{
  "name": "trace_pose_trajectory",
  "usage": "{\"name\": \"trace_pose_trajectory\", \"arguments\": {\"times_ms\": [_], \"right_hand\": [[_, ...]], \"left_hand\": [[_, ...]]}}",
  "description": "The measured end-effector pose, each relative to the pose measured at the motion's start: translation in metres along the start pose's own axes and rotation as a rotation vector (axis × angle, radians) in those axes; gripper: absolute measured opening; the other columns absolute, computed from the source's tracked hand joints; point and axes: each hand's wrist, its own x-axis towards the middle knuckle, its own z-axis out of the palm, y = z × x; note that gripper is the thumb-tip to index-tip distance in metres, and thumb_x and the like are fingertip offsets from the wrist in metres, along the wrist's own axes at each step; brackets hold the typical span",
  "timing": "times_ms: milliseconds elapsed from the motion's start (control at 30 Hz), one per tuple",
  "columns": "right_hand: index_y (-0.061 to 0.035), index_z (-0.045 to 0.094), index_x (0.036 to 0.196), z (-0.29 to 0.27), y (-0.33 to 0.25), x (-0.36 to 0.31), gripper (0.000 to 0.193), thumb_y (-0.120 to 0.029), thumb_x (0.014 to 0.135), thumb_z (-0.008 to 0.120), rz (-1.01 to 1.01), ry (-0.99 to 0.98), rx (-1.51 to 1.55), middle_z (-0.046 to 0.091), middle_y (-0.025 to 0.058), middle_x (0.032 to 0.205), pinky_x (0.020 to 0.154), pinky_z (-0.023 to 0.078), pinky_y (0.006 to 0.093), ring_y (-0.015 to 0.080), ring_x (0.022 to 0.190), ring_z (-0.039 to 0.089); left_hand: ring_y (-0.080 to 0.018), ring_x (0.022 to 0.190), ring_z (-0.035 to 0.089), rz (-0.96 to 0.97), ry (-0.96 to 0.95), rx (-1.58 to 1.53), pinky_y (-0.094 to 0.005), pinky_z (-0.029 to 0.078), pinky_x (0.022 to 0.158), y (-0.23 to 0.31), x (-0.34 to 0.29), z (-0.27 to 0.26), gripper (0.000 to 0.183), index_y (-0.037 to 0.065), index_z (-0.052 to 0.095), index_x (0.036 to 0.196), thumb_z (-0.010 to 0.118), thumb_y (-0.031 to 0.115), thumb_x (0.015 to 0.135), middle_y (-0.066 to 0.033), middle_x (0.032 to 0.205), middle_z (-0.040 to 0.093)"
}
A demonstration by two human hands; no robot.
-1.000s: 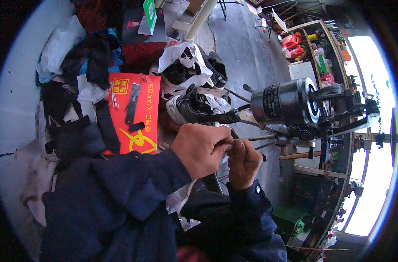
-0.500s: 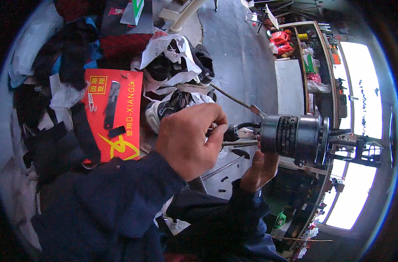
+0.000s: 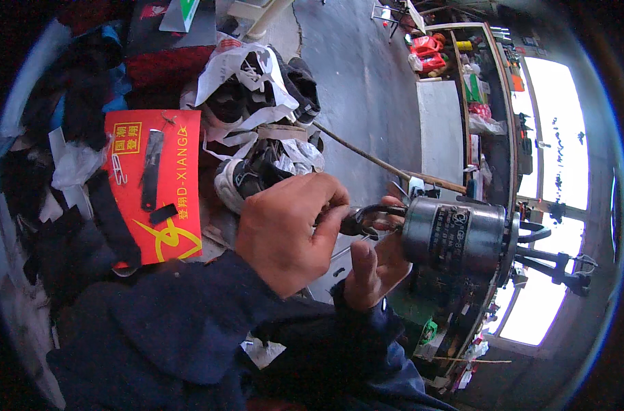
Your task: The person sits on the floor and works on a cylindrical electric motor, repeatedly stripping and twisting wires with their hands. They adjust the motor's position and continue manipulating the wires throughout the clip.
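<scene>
Left hand [image 3: 291,229] clenched, any contents hidden; right hand [image 3: 375,272] partly behind dark metal cylinder [image 3: 456,236], its grip unclear.

Single head view: wide fisheye, from above, facing down; left hand [image 3: 288,236], right hand [image 3: 379,277] close, bright windows [image 3: 558,130] farther off.

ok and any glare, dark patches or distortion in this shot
Head view: the windows at right blown out white; head view: shelf edge bowed by the fisheye, corners black; head view: dark left sleeve short on detail; head view: a soft sheen on the metal cylinder.
</scene>
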Motion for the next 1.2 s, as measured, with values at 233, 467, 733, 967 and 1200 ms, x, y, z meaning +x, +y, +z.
{"name": "trace_pose_trajectory", "arguments": {"times_ms": [233, 467, 733, 967, 1200], "right_hand": [[0.0009, 0.063, 0.113, -0.001, -0.003, -0.003, 0.032, -0.011, 0.084, 0.073, 0.155, 0.152, -0.080, 0.065, 0.0148, 0.118, 0.102, 0.045, 0.0404, 0.0240, 0.110, 0.061], [0.0003, 0.066, 0.110, -0.026, 0.016, -0.004, 0.032, -0.003, 0.080, 0.076, 0.016, 0.170, -0.242, 0.069, 0.0140, 0.111, 0.086, 0.052, 0.0346, 0.0223, 0.097, 0.066], [0.0020, 0.063, 0.095, -0.031, 0.028, -0.007, 0.014, -0.007, 0.085, 0.065, 0.113, 0.199, -0.317, 0.065, 0.0178, 0.107, 0.096, 0.046, 0.0393, 0.0231, 0.100, 0.062], [0.0006, 0.063, 0.100, -0.025, 0.021, -0.008, 0.021, -0.007, 0.081, 0.067, 0.036, 0.147, -0.063, 0.064, 0.0145, 0.103, 0.098, 0.045, 0.0431, 0.0256, 0.107, 0.059], [0.0002, 0.063, 0.103, -0.024, 0.021, -0.008, 0.023, -0.005, 0.081, 0.066, 0.015, 0.112, -0.173, 0.064, 0.0133, 0.101, 0.096, 0.047, 0.0431, 0.0259, 0.108, 0.059]], "left_hand": [[-0.0350, 0.077, 0.066, 0.009, -0.015, -0.018, -0.0413, 0.052, 0.066, 0.003, -0.002, -0.001, 0.010, 0.004, 0.060, 0.092, 0.067, 0.005, 0.084, -0.0150, 0.082, 0.064], [-0.0360, 0.075, 0.065, 0.078, -0.018, 0.008, -0.0433, 0.051, 0.063, 0.003, -0.002, -0.003, 0.011, 0.004, 0.058, 0.091, 0.066, 0.004, 0.084, -0.0148, 0.080, 0.063], [-0.0330, 0.075, 0.068, 0.091, -0.015, 0.016, -0.0387, 0.052, 0.065, 0.007, -0.003, -0.002, 0.011, 0.003, 0.060, 0.091, 0.067, 0.001, 0.083, -0.0156, 0.080, 0.065], [-0.0345, 0.072, 0.065, 0.184, 0.018, 0.041, -0.0407, 0.050, 0.060, 0.004, -0.004, 0.000, 0.016, 0.005, 0.055, 0.088, 0.068, 0.001, 0.080, -0.0141, 0.076, 0.060], [-0.0305, 0.074, 0.070, 0.121, -0.010, 0.045, -0.0373, 0.054, 0.068, 0.005, -0.006, -0.001, 0.012, 0.003, 0.062, 0.087, 0.069, 0.001, 0.078, -0.0149, 0.080, 0.067]]}}
